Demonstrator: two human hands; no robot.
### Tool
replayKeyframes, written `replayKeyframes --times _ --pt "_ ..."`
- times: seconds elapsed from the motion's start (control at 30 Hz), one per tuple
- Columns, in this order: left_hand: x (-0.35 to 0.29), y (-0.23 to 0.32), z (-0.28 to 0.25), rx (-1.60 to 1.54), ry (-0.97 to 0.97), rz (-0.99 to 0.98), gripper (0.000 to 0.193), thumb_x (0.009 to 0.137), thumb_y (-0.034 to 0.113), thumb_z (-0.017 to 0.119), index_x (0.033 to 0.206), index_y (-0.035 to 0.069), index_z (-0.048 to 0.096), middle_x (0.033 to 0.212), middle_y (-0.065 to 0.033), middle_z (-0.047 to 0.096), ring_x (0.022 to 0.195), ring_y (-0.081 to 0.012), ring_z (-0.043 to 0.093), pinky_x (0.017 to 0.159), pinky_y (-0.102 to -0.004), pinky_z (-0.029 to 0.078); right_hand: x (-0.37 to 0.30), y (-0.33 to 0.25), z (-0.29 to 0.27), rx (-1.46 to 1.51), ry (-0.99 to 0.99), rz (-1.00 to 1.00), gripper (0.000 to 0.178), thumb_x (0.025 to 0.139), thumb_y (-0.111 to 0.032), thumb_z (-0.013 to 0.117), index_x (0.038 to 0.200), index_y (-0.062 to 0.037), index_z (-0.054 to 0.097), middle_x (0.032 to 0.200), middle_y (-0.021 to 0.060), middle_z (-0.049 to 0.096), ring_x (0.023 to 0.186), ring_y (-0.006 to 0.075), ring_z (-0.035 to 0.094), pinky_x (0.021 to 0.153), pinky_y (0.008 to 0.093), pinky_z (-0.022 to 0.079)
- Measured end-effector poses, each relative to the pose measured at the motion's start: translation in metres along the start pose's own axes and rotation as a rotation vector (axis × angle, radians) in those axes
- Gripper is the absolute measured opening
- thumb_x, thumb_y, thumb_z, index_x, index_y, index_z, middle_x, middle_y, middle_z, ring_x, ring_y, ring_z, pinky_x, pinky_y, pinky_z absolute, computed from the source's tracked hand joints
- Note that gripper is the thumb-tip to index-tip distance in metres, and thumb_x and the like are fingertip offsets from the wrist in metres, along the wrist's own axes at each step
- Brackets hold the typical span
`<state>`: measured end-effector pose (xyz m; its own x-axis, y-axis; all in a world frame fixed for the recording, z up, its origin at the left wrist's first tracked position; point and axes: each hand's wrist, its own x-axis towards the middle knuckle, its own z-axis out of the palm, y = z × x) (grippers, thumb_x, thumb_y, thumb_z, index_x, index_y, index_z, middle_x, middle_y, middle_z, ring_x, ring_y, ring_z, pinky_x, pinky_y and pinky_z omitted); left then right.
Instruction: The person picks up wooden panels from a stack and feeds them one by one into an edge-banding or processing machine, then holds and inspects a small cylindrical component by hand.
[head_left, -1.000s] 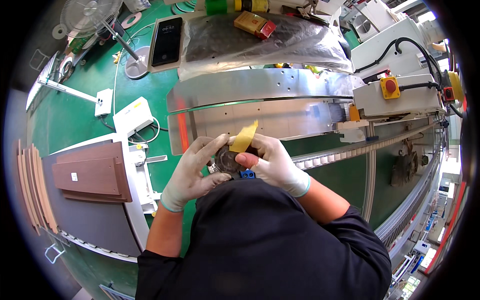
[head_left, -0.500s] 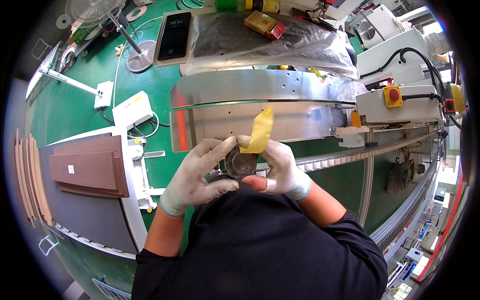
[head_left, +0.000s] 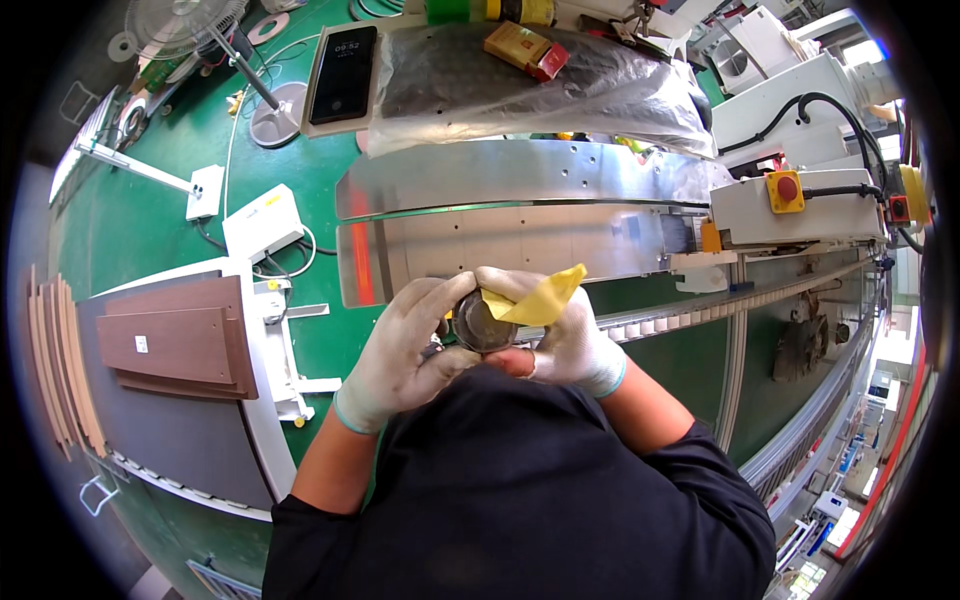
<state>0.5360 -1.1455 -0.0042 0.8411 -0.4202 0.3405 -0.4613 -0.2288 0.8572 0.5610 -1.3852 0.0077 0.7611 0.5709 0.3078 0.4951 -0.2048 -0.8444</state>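
Close in front of my body, both gloved hands close around a dark round piece (head_left: 482, 322) that looks like a small roll; its exact kind I cannot make out. My left hand (head_left: 412, 348) grips its left side, thumb below and fingers above. From the right, my right hand (head_left: 560, 335) holds it the same way, its thumb tip bare at the lower edge. A yellow strip (head_left: 540, 302) sticks out from the top of the piece and lies across my right fingers, its free end pointing up and right. My palms and the piece's underside are hidden.
Beyond my hands runs a metal machine bed (head_left: 520, 240), with a red stop button (head_left: 787, 188) at its right. Behind lie a phone (head_left: 345, 75), plastic sheeting (head_left: 440, 75) and a small box (head_left: 525, 50). Brown panels (head_left: 170, 340) are stacked at left; a fan (head_left: 185, 25) stands far left.
The yellow strip has swung down from upright to lean right over my right hand. My left thumb has moved in against the round piece.
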Motion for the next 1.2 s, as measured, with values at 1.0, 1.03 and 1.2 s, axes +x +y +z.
replayKeyframes --times 1.0,1.03,1.2 --pt "-0.009 -0.001 0.017 -0.84 0.326 -0.44 0.069 0.081 -0.004 0.073 0.144 -0.006 0.046 0.119 -0.011 0.068 0.105 -0.014 0.067 0.087 -0.0275 0.055 0.007 0.006 0.018 0.023 0.116 -0.278 0.03 0.093 -0.022 0.068 0.116 -0.0033 0.07 0.122 0.019 0.069 0.116 0.0469 0.066 0.098 0.0537 0.054" --pt "-0.01 -0.003 0.015 -0.837 0.315 -0.435 0.069 0.081 -0.004 0.074 0.144 -0.006 0.047 0.119 -0.0109 0.068 0.104 -0.0138 0.067 0.087 -0.0273 0.055 0.003 0.005 0.018 0.073 0.109 -0.243 0.029 0.096 -0.022 0.067 0.117 -0.0031 0.07 0.125 0.019 0.068 0.12 0.0461 0.065 0.102 0.0538 0.053" --pt "-0.014 -0.008 0.017 -0.738 0.256 -0.373 0.07 0.078 -0.001 0.079 0.142 -0.006 0.051 0.122 -0.0114 0.068 0.108 -0.0155 0.066 0.093 -0.0295 0.053 0.001 0.008 0.024 -0.026 0.178 -0.187 0.032 0.09 -0.016 0.078 0.118 -0.0046 0.071 0.127 0.0179 0.067 0.121 0.0416 0.065 0.1 0.0473 0.054"
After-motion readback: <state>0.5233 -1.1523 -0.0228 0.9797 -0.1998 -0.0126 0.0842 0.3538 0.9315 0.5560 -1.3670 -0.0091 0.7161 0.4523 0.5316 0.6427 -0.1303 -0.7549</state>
